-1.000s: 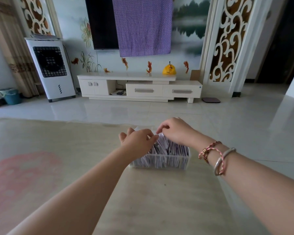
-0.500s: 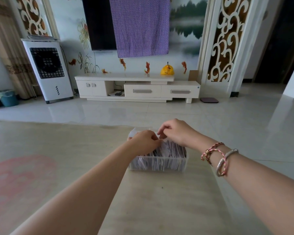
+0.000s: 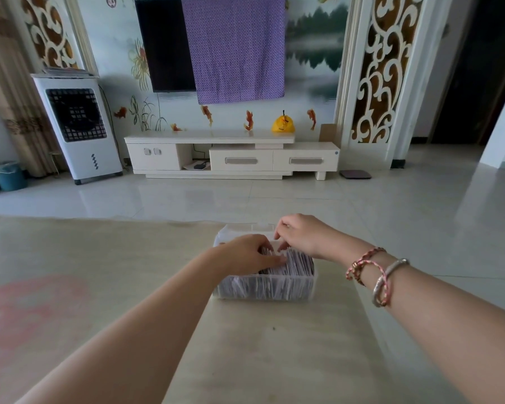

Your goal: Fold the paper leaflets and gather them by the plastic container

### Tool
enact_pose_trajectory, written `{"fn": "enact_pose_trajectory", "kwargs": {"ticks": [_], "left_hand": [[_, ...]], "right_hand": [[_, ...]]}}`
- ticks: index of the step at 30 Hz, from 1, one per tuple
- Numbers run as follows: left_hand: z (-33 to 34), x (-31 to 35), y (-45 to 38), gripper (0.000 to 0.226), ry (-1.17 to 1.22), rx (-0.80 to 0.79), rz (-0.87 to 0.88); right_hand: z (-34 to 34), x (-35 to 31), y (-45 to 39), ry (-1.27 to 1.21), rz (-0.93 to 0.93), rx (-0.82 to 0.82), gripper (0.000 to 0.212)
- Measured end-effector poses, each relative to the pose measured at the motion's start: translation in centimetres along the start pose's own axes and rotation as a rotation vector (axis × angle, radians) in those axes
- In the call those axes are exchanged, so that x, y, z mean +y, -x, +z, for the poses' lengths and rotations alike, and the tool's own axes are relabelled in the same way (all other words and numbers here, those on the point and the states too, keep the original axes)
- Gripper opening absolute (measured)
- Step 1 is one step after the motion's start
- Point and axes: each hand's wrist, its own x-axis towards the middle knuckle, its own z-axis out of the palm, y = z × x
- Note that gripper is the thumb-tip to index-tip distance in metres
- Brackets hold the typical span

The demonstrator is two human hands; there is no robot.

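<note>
A clear plastic container [image 3: 274, 288] sits on the beige table [image 3: 260, 354], packed with several paper leaflets [image 3: 296, 265] standing on edge. My left hand [image 3: 245, 253] rests over the left part of the stack, fingertips pressing on the leaflet tops. My right hand [image 3: 302, 236] hovers over the far side with its fingers curled down into the stack, pinching at the leaflets. Whether a single leaflet is gripped is hidden by the fingers. The container's far rim [image 3: 245, 228] shows behind the hands.
The table's right edge runs just right of the container, with tiled floor [image 3: 391, 217] beyond. A faded red patch [image 3: 27, 313] marks the table at the left. Far off stand a white TV cabinet [image 3: 231, 154] and an air cooler [image 3: 78, 126].
Both hands have stayed in the container. My left hand slid slightly right and flattened onto the leaflet tops; my right hand lifted a little toward the far rim.
</note>
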Motion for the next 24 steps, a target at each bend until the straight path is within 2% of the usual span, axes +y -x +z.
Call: {"fn": "enact_pose_trajectory", "kwargs": {"ticks": [3,6,9,11,16,22,24], "left_hand": [[0.2,0.4,0.3,0.051,-0.076,0.001,0.033],[0.5,0.3,0.6,0.046,-0.186,0.038,0.041],[0.6,-0.2,0.7,0.04,-0.124,0.204,0.1],[0.5,-0.3,0.8,0.039,-0.129,0.318,0.14],[0.8,-0.5,1.4,0.032,-0.081,0.206,0.113],[-0.1,-0.2,1.8,0.037,-0.047,0.305,0.088],[-0.5,-0.1,2.7,0.037,-0.001,0.335,0.094]], "right_hand": [[-0.1,0.3,0.0,0.004,-0.002,-0.04,0.033],[-0.3,0.6,0.0,0.003,-0.036,0.003,0.033],[-0.3,1.0,0.1,0.074,-0.084,0.084,0.033],[-0.2,1.1,0.2,0.15,-0.084,0.067,0.035],[-0.2,1.4,0.7,0.191,-0.082,0.026,0.033],[0.0,0.8,2.1,0.39,-0.124,0.034,0.025],[0.0,0.4,2.9,0.38,-0.134,0.055,0.025]]}}
